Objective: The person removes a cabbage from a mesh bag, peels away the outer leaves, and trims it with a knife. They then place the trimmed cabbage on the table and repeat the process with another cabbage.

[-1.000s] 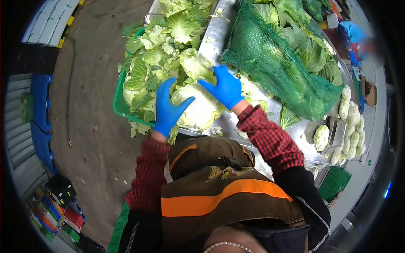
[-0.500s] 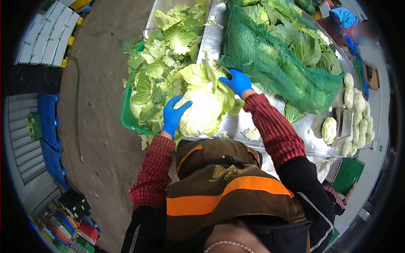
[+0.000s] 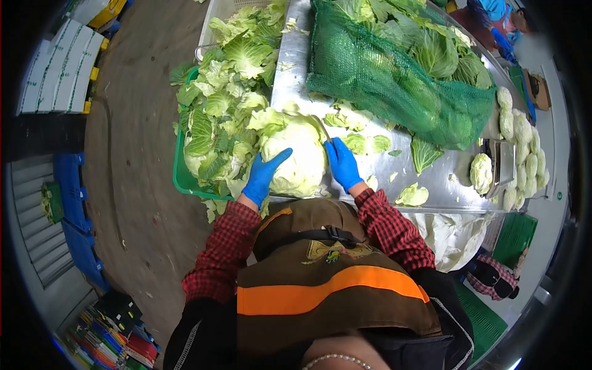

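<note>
A large pale green cabbage [image 3: 297,157] rests at the near left edge of the metal table, with a loose outer leaf at its upper left. My left hand [image 3: 262,176], in a blue glove, grips its left side with the thumb over the top. At the right side of the cabbage is my right hand [image 3: 343,165], also blue-gloved, its fingers closed round what looks like a knife [image 3: 322,127]; the thin blade points up along the cabbage and the handle is mostly hidden. Trimmed leaves [image 3: 364,143] lie on the metal right of this hand.
A green crate [image 3: 179,166] heaped with cabbage leaves stands at left. A green mesh sack [image 3: 394,86] of cabbages lies across the table [image 3: 444,185]. White-netted produce [image 3: 524,154] is stacked at far right beside a scale [image 3: 502,166]. Another person [image 3: 487,24] is at upper right.
Outer leaves have come away from the cabbage's right side and lie on the table. My right hand has moved down and left, close beside the cabbage; the left hand still grips it.
</note>
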### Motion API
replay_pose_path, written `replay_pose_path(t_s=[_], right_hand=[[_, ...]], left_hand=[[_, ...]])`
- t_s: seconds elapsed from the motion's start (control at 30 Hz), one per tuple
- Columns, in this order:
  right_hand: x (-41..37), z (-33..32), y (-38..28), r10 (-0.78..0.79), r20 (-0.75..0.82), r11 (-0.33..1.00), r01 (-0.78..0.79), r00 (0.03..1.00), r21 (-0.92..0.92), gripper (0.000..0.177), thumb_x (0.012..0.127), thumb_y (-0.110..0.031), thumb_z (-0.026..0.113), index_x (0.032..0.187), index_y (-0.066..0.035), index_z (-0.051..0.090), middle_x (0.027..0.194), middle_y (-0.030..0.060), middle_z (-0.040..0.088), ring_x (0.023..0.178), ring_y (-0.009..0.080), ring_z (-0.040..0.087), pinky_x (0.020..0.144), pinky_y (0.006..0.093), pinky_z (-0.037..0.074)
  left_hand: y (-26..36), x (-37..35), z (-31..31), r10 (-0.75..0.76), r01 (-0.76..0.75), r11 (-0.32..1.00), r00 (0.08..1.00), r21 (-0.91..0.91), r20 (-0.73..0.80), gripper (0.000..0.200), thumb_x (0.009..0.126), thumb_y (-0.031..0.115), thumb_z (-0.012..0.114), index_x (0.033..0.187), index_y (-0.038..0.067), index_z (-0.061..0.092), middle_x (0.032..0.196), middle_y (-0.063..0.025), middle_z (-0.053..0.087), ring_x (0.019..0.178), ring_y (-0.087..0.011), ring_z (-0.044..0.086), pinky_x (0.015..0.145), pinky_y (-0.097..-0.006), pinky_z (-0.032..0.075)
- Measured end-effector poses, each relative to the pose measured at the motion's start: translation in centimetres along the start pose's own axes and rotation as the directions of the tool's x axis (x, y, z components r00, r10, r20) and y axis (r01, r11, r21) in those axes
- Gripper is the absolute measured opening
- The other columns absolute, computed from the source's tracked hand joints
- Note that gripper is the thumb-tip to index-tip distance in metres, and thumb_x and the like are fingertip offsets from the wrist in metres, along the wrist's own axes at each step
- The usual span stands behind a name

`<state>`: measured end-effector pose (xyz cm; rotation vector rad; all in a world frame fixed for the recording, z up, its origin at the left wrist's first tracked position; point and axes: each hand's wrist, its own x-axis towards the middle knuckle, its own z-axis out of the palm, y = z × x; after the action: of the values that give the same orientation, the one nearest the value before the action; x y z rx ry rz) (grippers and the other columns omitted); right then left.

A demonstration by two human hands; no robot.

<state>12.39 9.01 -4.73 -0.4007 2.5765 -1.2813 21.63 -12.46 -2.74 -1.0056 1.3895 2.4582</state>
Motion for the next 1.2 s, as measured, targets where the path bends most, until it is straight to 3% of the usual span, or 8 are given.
replay_pose_path(t_s=[0.07, 0.17, 0.43, 0.67, 0.9, 0.97, 1.13, 1.2], right_hand=[[0.1, -1.9, -1.4, -0.083, -0.005, 0.993, 0.083, 0.997, -0.087, 0.023, 0.098, -0.028, 0.055, 0.102, -0.006, 0.062, 0.096, 0.0188, 0.065, 0.088, 0.0407, 0.062, 0.074, 0.0446, 0.051], [-3.3, -5.2, -4.1, -0.022, 0.174, 0.96, 0.07, 0.985, -0.271, 0.022, 0.097, -0.028, 0.056, 0.101, -0.008, 0.063, 0.096, 0.0152, 0.067, 0.086, 0.0366, 0.065, 0.073, 0.0423, 0.052], [-3.8, -4.2, -4.5, -0.196, 0.186, 0.906, 0.251, 0.963, -0.341, 0.016, 0.096, -0.026, 0.055, 0.097, -0.012, 0.063, 0.087, 0.0116, 0.064, 0.08, 0.0337, 0.064, 0.068, 0.0421, 0.051], [-5.0, -4.1, -1.3, -0.129, 0.276, 0.847, 0.25, 0.953, -0.469, 0.015, 0.095, -0.027, 0.054, 0.097, -0.014, 0.061, 0.086, 0.0099, 0.065, 0.079, 0.0309, 0.065, 0.067, 0.0428, 0.051], [-3.5, -2.2, 0.0, -0.261, 0.141, 0.846, 0.297, 0.955, -0.443, 0.015, 0.096, -0.027, 0.054, 0.095, -0.013, 0.061, 0.085, 0.0105, 0.065, 0.078, 0.0317, 0.065, 0.065, 0.0431, 0.051], [-3.5, -2.1, 0.6, -0.042, -0.06, 0.918, 0.015, 0.997, -0.397, 0.017, 0.097, -0.026, 0.053, 0.092, -0.011, 0.06, 0.082, 0.0116, 0.066, 0.076, 0.0337, 0.065, 0.065, 0.0442, 0.051], [-2.9, -2.9, -2.8, -0.02, 0.114, 0.977, 0.044, 0.993, -0.206, 0.029, 0.09, -0.034, 0.065, 0.106, -0.009, 0.063, 0.085, 0.012, 0.066, 0.076, 0.0332, 0.067, 0.067, 0.0408, 0.053], [-0.9, -2.6, -4.3, -0.136, 0.038, 0.96, 0.141, 0.99, -0.244, 0.031, 0.089, -0.035, 0.067, 0.108, -0.01, 0.062, 0.085, 0.0113, 0.067, 0.075, 0.0329, 0.067, 0.066, 0.0408, 0.053]], left_hand=[[-0.5, -1.1, 1.4, -0.018, 0.022, 0.942, 1.0, -0.336, 0.015, 0.053, 0.081, 0.008, 0.078, 0.129, -0.002, 0.056, 0.117, -0.0095, 0.065, 0.101, -0.0185, 0.065, 0.087, -0.032, 0.054], [-3.1, -0.6, 1.6, 0.108, -0.133, 0.961, 0.988, -0.241, -0.113, 0.052, 0.082, 0.01, 0.078, 0.128, -0.002, 0.056, 0.116, -0.0096, 0.064, 0.102, -0.0186, 0.065, 0.086, -0.0319, 0.054], [-2.8, -0.2, 1.4, 0.047, -0.072, 0.97, 0.992, -0.231, -0.114, 0.054, 0.081, 0.013, 0.08, 0.128, -0.002, 0.056, 0.117, -0.0091, 0.064, 0.1, -0.0182, 0.065, 0.084, -0.0304, 0.054], [-3.2, -0.1, 0.9, 0.015, -0.052, 0.973, 0.986, -0.226, -0.163, 0.055, 0.082, 0.013, 0.079, 0.129, -0.001, 0.055, 0.117, -0.0093, 0.064, 0.101, -0.0182, 0.065, 0.085, -0.0311, 0.054], [-3.2, -0.1, 1.2, 0.004, -0.046, 0.973, 0.983, -0.227, -0.183, 0.056, 0.081, 0.014, 0.08, 0.129, -0.001, 0.055, 0.118, -0.0093, 0.064, 0.101, -0.0186, 0.065, 0.084, -0.0321, 0.055], [-3.4, -0.3, 1.5, 0.016, -0.065, 0.97, 0.978, -0.232, -0.207, 0.056, 0.081, 0.014, 0.08, 0.129, -0.001, 0.055, 0.118, -0.0091, 0.064, 0.101, -0.0184, 0.065, 0.084, -0.0321, 0.055], [-3.4, -0.3, 1.4, 0.019, -0.06, 0.976, 0.981, -0.209, -0.192, 0.054, 0.082, 0.013, 0.08, 0.128, 0.0, 0.056, 0.119, -0.0078, 0.063, 0.101, -0.0172, 0.064, 0.085, -0.0309, 0.054], [-3.2, -0.3, 1.4, 0.032, -0.067, 0.979, 0.983, -0.193, -0.183, 0.06, 0.08, 0.014, 0.081, 0.13, -0.002, 0.053, 0.118, -0.0089, 0.063, 0.102, -0.0178, 0.064, 0.086, -0.0311, 0.054]])
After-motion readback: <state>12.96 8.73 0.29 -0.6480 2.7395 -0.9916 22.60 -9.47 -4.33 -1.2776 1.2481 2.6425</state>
